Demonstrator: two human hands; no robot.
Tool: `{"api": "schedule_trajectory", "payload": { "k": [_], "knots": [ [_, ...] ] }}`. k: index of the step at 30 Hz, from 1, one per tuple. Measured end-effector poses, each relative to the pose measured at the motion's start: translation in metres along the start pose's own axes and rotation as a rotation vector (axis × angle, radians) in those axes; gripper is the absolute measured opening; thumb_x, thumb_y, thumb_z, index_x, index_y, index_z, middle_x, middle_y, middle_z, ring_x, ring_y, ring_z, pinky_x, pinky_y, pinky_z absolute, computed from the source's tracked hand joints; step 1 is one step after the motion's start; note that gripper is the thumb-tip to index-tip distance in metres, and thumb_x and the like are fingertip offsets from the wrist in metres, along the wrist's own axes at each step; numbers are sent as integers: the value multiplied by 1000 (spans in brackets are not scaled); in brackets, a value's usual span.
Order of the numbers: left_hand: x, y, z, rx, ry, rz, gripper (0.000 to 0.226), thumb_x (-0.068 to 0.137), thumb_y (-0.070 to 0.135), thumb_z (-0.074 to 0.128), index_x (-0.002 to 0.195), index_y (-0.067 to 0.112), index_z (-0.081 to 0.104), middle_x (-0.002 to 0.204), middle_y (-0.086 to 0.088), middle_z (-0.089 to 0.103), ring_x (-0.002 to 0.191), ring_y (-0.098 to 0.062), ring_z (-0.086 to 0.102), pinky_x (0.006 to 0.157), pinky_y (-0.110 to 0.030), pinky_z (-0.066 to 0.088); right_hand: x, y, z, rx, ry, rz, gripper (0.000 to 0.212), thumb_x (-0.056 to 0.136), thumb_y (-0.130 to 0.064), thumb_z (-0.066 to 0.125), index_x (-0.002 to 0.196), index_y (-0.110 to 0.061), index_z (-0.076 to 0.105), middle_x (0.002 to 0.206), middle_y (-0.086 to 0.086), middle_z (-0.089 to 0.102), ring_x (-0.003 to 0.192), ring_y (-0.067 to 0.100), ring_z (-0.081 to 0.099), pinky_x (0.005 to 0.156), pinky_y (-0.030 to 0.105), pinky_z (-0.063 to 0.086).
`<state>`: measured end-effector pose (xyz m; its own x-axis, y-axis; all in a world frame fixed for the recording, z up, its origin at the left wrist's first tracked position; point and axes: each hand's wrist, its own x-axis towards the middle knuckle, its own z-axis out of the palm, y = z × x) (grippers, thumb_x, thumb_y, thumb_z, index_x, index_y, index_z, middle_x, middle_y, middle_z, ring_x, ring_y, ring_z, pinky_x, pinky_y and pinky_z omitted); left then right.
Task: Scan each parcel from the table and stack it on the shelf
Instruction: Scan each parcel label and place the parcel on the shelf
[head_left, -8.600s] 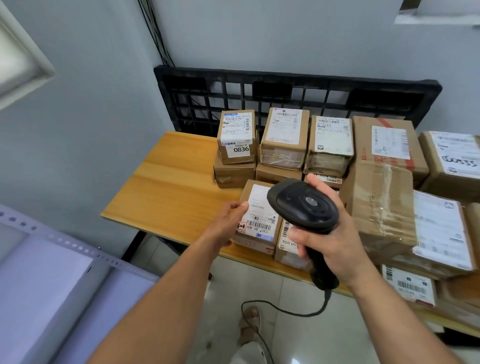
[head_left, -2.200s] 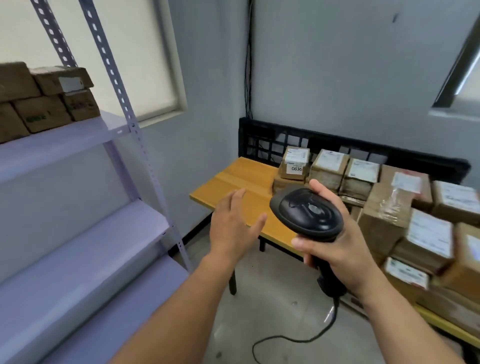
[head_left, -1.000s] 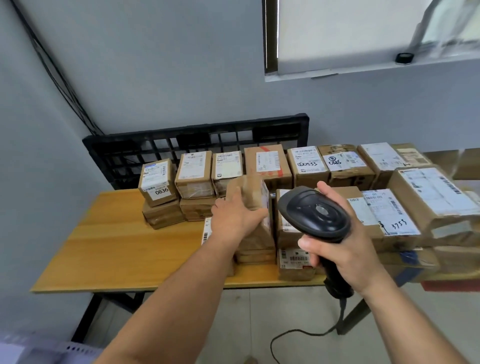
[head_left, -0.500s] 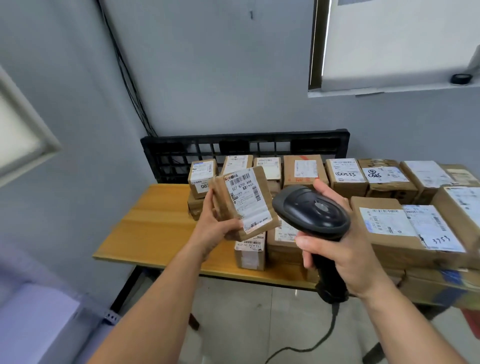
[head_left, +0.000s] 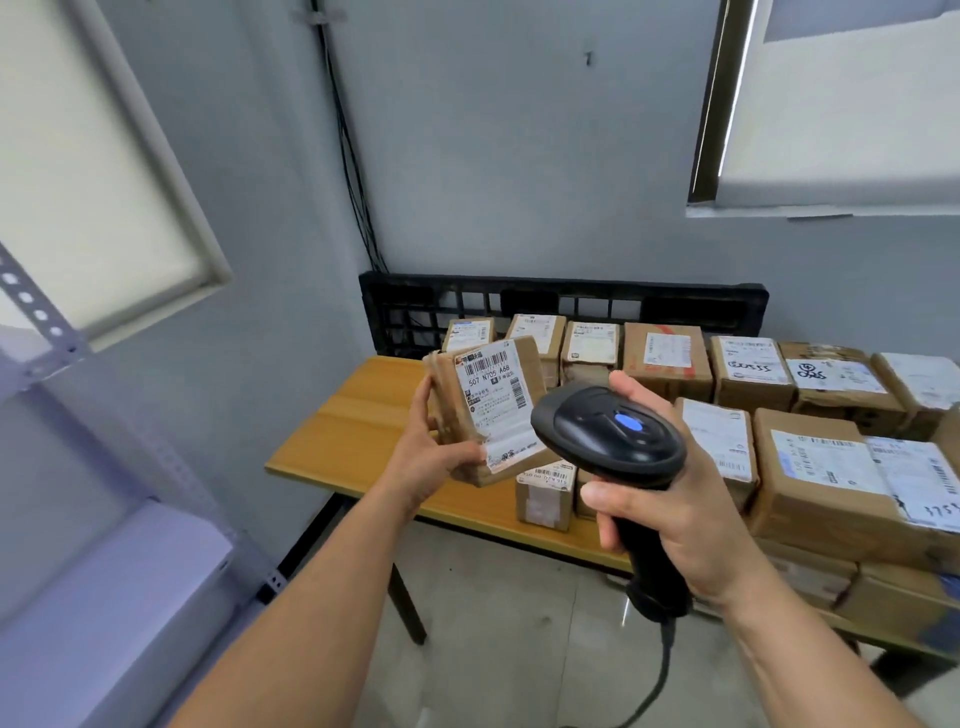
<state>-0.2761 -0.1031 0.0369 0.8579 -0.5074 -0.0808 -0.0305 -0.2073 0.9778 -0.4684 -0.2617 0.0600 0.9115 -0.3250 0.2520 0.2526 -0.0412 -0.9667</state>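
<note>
Shelf (head_left: 104, 597) fills the 8 o'clock corner, and more of it shows than half a second back, with its holed post now cutting in at 9. The table (head_left: 353, 431) sits from the middle out to 3 o'clock, with a black pallet (head_left: 561, 301) standing on edge against the wall behind it.

Boxes (head_left: 831, 478) on the table: I count seven labelled tops along the back row. The front ones are stacked and run off the frame at 3, so no full count from me.

One parcel (head_left: 483, 410) is off the table, held up dead centre over its near left part. It's tilted with its label facing the camera, same as a moment ago but a bit higher in the frame.

One scanner (head_left: 608, 436) is at 4 o'clock of the parcel, and its head covers the parcel's lower right corner in the view. Can't tell if they touch. Big change: the light on top of the head now glows blue, and it was dark before.

Left hand (head_left: 431, 462) grips the parcel, thumb up its left edge and fingers curled round the bottom. Right hand (head_left: 670, 525) is wrapped tight round the scanner's handle, one finger reaching up past the head.
</note>
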Motion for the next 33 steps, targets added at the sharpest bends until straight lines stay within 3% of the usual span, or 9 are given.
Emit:
{"api": "schedule_trajectory", "payload": {
  "k": [6, 12, 16, 19, 22, 25, 27, 30, 33],
  "knots": [
    [-10, -4, -18, 7, 59, -1, 108, 74, -6, 73, 147, 46, 14, 119, -3, 52, 107, -21, 59, 68, -27, 57, 2, -7, 16, 148, -67, -16, 100, 62, -20, 81, 146, -43, 33, 65, 24, 62, 47, 34, 56, 50, 36, 51],
    [-23, -12, -44, -5, 113, -20, 112, 70, -2, 76, 150, 44, 13, 123, -7, 50, 112, -27, 58, 82, -42, 59, 11, -7, 38, 152, -155, 6, 103, 61, -23, 84, 147, -41, 31, 65, 15, 66, 48, 34, 57, 51, 40, 51],
    [-30, -16, -69, -7, 143, -8, 110, 73, -4, 75, 149, 44, 12, 125, -8, 49, 113, -28, 57, 79, -41, 59, 17, -1, 59, 128, -191, 26, 99, 67, -7, 78, 146, -43, 32, 62, 19, 63, 48, 34, 55, 50, 42, 50],
    [-37, -19, -91, -23, 168, 3, 110, 71, -2, 76, 147, 46, 13, 128, -9, 50, 115, -30, 57, 77, -39, 59, 21, -3, 79, 120, -210, 29, 98, 66, -5, 77, 146, -43, 34, 73, 31, 63, 49, 36, 55, 50, 43, 50],
    [-46, -22, -117, -34, 189, 7, 107, 73, -6, 73, 148, 42, 13, 128, -11, 49, 115, -28, 56, 64, -25, 58, 26, -4, 104, 96, -232, 26, 97, 67, -5, 77, 146, -41, 34, 70, 27, 64, 48, 35, 55, 49, 42, 49],
    [-58, -25, -148, -31, 226, 19, 106, 76, -8, 70, 150, 39, 12, 127, -12, 49, 112, -24, 57, 59, -16, 53, 30, -5, 135, 89, -260, 23, 98, 66, -5, 77, 146, -39, 34, 77, 34, 63, 49, 36, 55, 49, 44, 48],
    [-68, -26, -171, -40, 260, 13, 110, 70, -2, 74, 150, 39, 12, 125, -11, 50, 109, -22, 58, 61, -17, 54, 30, -6, 159, 97, -280, 23, 97, 65, -4, 77, 144, -40, 35, 81, 34, 63, 49, 35, 55, 48, 43, 48],
    [-85, -27, -207, -26, 300, 14, 115, 56, 12, 74, 149, 44, 13, 127, -10, 51, 113, -25, 59, 78, -34, 59, 31, -9, 196, 113, -324, 14, 99, 66, -1, 80, 143, -42, 34, 76, 24, 67, 48, 32, 56, 47, 41, 47],
    [-103, -26, -245, -45, 358, 38, 112, 60, 9, 75, 149, 44, 16, 126, -8, 52, 115, -25, 58, 81, -35, 57, 33, -16, 231, 97, -348, -21, 101, 67, 1, 83, 146, -37, 31, 75, 19, 68, 48, 31, 57, 47, 41, 48]
  ]
}}
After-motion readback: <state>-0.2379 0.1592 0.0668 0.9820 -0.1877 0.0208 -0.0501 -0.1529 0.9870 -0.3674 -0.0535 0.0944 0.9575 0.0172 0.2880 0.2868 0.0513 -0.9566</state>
